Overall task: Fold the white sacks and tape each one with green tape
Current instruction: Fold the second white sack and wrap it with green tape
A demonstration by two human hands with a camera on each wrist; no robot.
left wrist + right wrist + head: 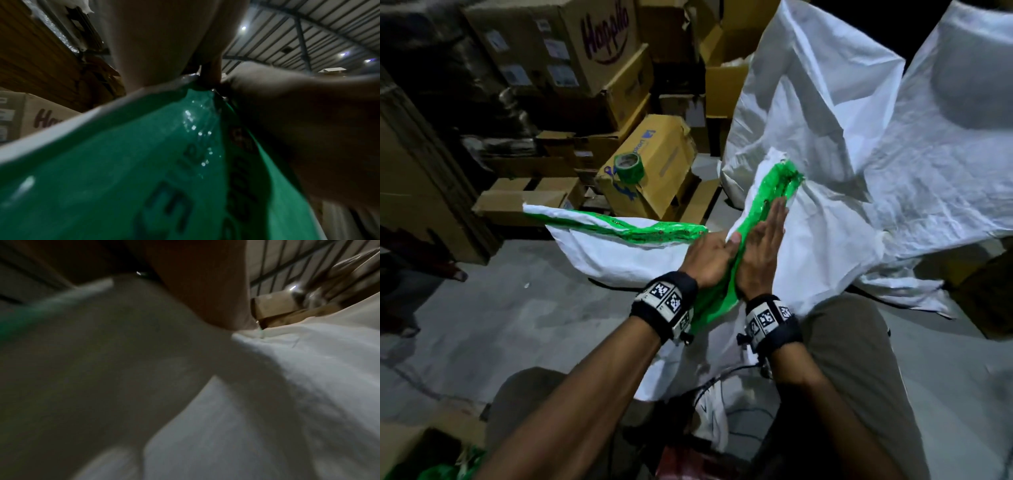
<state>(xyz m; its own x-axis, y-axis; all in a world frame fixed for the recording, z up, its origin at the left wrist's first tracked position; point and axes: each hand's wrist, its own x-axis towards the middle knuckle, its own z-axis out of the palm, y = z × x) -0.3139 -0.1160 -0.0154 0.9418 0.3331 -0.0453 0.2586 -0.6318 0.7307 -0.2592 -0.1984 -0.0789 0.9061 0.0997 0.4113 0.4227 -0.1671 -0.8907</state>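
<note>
Sack point(825, 240) under flat right hand point(760, 250); left hand point(709, 255) pinches green tape point(756, 212); tape roll point(628, 168) on boxes point(654, 171).

left fingers point(734, 238) hidden behind sack point(825, 240), wrist views blurred

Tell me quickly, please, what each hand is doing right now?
Left hand: grips the taped fold of the white sack, thumb over the green tape.
Right hand: open, fingers straight, pressing flat on the tape.
</note>
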